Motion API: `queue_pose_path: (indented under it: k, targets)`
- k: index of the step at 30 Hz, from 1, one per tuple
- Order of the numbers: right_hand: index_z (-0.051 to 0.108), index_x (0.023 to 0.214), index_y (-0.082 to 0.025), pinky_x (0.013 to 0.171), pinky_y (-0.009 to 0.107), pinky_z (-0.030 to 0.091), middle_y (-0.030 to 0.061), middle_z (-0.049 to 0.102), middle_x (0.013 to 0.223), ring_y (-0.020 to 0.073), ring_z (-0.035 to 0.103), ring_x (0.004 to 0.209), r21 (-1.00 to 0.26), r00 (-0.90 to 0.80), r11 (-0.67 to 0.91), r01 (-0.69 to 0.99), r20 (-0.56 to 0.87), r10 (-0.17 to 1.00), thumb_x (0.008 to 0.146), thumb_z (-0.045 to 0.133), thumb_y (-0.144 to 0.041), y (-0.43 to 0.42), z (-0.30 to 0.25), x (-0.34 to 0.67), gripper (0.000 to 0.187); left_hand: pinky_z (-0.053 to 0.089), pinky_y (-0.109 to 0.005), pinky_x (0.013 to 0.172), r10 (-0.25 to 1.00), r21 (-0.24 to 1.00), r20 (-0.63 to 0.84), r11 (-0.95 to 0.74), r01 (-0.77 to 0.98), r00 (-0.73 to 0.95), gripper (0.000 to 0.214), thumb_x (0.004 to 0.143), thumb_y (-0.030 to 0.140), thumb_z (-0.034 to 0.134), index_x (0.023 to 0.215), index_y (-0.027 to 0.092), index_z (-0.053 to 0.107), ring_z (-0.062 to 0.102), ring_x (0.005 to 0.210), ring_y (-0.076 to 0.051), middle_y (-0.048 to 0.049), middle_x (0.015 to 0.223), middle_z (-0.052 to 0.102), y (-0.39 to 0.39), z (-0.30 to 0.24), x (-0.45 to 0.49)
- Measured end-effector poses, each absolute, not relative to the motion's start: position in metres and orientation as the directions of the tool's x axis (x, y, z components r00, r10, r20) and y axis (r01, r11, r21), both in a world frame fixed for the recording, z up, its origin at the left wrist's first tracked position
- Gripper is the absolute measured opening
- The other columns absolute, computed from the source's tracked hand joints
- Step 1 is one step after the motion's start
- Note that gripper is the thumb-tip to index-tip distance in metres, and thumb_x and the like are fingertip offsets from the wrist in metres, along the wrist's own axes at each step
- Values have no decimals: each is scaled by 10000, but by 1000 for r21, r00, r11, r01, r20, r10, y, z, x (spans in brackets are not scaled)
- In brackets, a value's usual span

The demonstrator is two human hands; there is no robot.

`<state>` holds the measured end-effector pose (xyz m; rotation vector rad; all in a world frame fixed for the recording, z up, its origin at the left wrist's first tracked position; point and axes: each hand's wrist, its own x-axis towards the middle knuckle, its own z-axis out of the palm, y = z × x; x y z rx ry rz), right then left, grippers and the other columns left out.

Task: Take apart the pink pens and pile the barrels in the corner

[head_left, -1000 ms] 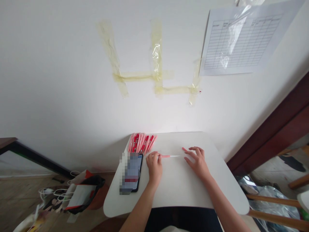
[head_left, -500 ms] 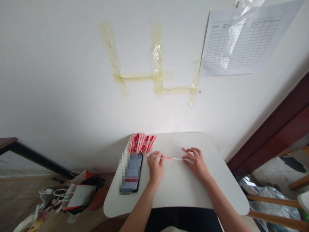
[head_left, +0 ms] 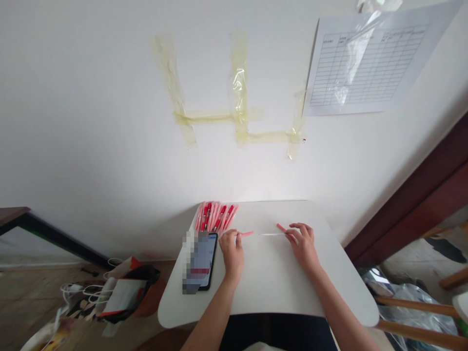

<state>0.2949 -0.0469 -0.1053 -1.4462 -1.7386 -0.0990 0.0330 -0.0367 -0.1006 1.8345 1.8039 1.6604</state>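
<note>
Between thumb and fingers, my left hand pinches a pink pen barrel whose free end points right. My right hand is closed on a thin whitish pen refill, its narrow tip pointing left at the barrel. A small gap separates tip and barrel. Just behind my right fingers lies another pink pen part, partly covered by the hand; whether it is a cap cannot be told. A row of pink and red pens lies at the back left of the white table.
A phone, partly blurred out, lies left of my left hand. The table's back edge meets a white wall with yellowed tape and a printed sheet. A bag with cables stands on the floor at left.
The refill has come out of the pink barrel. My left hand has shifted slightly left and up with the barrel, my right hand slightly right with the refill.
</note>
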Motion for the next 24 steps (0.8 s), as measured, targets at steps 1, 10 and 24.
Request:
queue_pose_path:
  k: [1, 10, 24]
  targets:
    - [717, 998, -278, 965, 535, 467, 98, 618, 1175, 299, 469, 1184, -437, 42, 318, 841, 639, 768, 1003, 493, -333, -47, -105, 295, 230, 459, -455, 977, 745, 687, 602, -301, 661, -287, 193, 970, 322, 484, 913, 213, 633, 612, 1006, -239, -77, 1007, 683, -37, -100, 32]
    - [701, 987, -261, 983, 522, 448, 96, 606, 1202, 297, 452, 1192, -423, 44, 252, 870, 577, 816, 1002, 473, -286, -45, -108, 296, 230, 470, -446, 966, 751, 656, 601, -269, 706, -273, 173, 958, 290, 490, 883, 219, 629, 617, 1019, -244, -77, 1017, 682, -37, -101, 33]
    - [739, 933, -285, 1119, 649, 277, 91, 573, 1309, 345, 353, 1358, -211, -176, 281, 936, 410, 895, 969, 519, -218, -19, -72, 282, 233, 445, -513, 1015, 840, 501, 517, -141, 854, -165, 30, 817, 217, 687, 786, 218, 690, 528, 1141, -314, -90, 1143, 661, -49, -94, 40]
